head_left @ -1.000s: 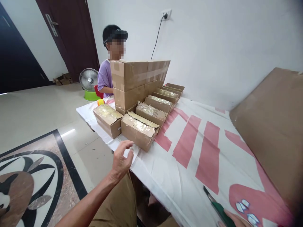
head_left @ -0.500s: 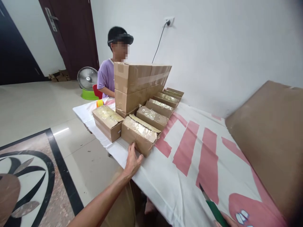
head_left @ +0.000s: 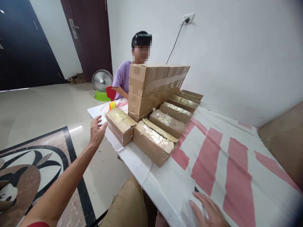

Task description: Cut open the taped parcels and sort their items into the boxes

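My left hand point(head_left: 97, 130) is raised off the table's left edge with fingers spread, holding nothing, close to the left end of a taped cardboard box point(head_left: 120, 125). A second taped box point(head_left: 155, 142) lies beside it, nearer me. My right hand point(head_left: 209, 212) lies flat, fingers apart, on the white and pink cloth point(head_left: 213, 164) at the bottom edge, over a dark blade tip point(head_left: 196, 189) that pokes out from under it.
Several more taped boxes point(head_left: 176, 112) lie in a row behind, with a tall stack of boxes point(head_left: 151, 86) at the far end. A person in a purple shirt point(head_left: 121, 78) sits beyond it. A fan point(head_left: 102, 81) stands on the floor. Brown cardboard point(head_left: 284, 138) leans at right.
My left hand left the near box's edge and swung left and up, fingers spreading. My right hand came forward onto the cloth, covering the green-handled knife. The view shifted left.
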Demonstrator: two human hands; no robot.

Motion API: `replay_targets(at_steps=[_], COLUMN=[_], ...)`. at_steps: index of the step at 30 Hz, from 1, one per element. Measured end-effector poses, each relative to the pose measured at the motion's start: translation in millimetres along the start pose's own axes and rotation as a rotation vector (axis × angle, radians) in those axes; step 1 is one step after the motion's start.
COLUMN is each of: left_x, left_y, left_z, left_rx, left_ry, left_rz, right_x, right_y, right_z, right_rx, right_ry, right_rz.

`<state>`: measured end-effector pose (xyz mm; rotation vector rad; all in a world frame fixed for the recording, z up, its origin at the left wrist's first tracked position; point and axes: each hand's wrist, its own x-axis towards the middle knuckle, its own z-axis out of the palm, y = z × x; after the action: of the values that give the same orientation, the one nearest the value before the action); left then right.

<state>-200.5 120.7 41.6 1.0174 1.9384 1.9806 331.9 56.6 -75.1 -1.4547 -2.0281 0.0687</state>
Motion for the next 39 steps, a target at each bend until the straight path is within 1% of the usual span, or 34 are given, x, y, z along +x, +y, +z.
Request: replay_targets(at_steps=[1, 2, 4, 6, 8, 10, 11, 13, 15, 17, 19, 21, 22, 23, 25, 26, 28, 30, 32, 33, 35, 37, 39], left_x=[17.8, 32.6, 54.5, 68.7, 77.4, 80.9, 80.5, 74.8, 62.3, 44.2, 22.7, -1.5, -14.9, -29.4, -62.4, -80.6, -118.7, -155.8, -188.4, -202.2, -224.8, -241.3, -253.7], left_y=[-4.1, -9.0, -20.2, -31.9, -42.0, -48.4, -49.8, -48.8, -44.2, -38.5, -33.6, -28.3, -24.5, -19.1, -3.0, 7.7, 31.9, 55.3, 72.6, 78.3, 84.1, 85.2, 84.0], left_z=[1.8, 5.8, 18.2, 31.6, 41.6, 44.7, 42.8, 31.4, 9.8, -19.7, -51.8, -79.5, -89.6, -96.3, -98.7, -94.8, -78.7, -55.8, -30.6, -18.8, 1.1, 14.4, 22.2], left_rx=[-0.021, -0.04, -0.068, -0.093, -0.121, -0.148, -0.16, -0.175, -0.171, -0.149, -0.114, -0.07, -0.05, -0.033, 0.007, 0.027, 0.062, 0.056, 0.017, -0.005, -0.039, -0.049, -0.052], left_ry=[-0.002, -0.009, -0.023, -0.035, -0.067, -0.112, -0.128, -0.132, -0.108, -0.084, -0.059, -0.05, -0.048, -0.075, -0.165, -0.224, -0.351, -0.501, -0.679, -0.753, -0.845, -0.891, -0.926], left_rz=[-0.077, -0.134, -0.193, -0.232, -0.286, -0.33, -0.343, -0.354, -0.353, -0.355, -0.371, -0.399, -0.4, -0.398, -0.39, -0.39, -0.404, -0.409, -0.408, -0.405, -0.383, -0.344, -0.304], right_x=[10.3, 22.6, 53.1, 89.4, 126.1, 156.1, 166.6, 176.2, 170.3, 151.9, 125.2, 93.9, 77.1, 59.9, 24.8, 7.3, -26.8, -57.8, -83.5, -93.8, -109.7, -119.8, -124.9], right_y=[-27.2, -57.0, -117.6, -170.4, -209.6, -235.6, -244.7, -257.9, -267.4, -275.4, -281.5, -281.5, -277.6, -270.5, -246.8, -231.1, -197.0, -165.1, -140.1, -130.4, -116.0, -107.0, -101.3], right_z=[10.3, 21.6, 46.6, 73.3, 99.5, 122.3, 131.5, 144.3, 148.9, 146.6, 140.1, 131.3, 126.1, 120.1, 104.5, 94.2, 68.2, 37.1, 5.7, -8.5, -31.3, -45.9, -53.8], right_rx=[0.1, 0.2, 0.373, 0.55, 0.68, 0.743, 0.757, 0.766, 0.757, 0.743, 0.731, 0.725, 0.72, 0.711, 0.665, 0.628, 0.538, 0.458, 0.391, 0.357, 0.308, 0.304, 0.355], right_ry=[-0.063, -0.157, -0.292, -0.402, -0.464, -0.517, -0.534, -0.541, -0.522, -0.513, -0.525, -0.521, -0.504, -0.474, -0.379, -0.319, -0.176, -0.038, 0.045, 0.064, 0.06, 0.047, 0.062], right_rz=[-0.011, -0.022, -0.014, -0.008, 0.029, 0.074, 0.089, 0.096, 0.072, 0.038, 0.006, -0.012, -0.023, -0.035, -0.057, -0.069, -0.067, 0.01, 0.131, 0.183, 0.239, 0.272, 0.328])
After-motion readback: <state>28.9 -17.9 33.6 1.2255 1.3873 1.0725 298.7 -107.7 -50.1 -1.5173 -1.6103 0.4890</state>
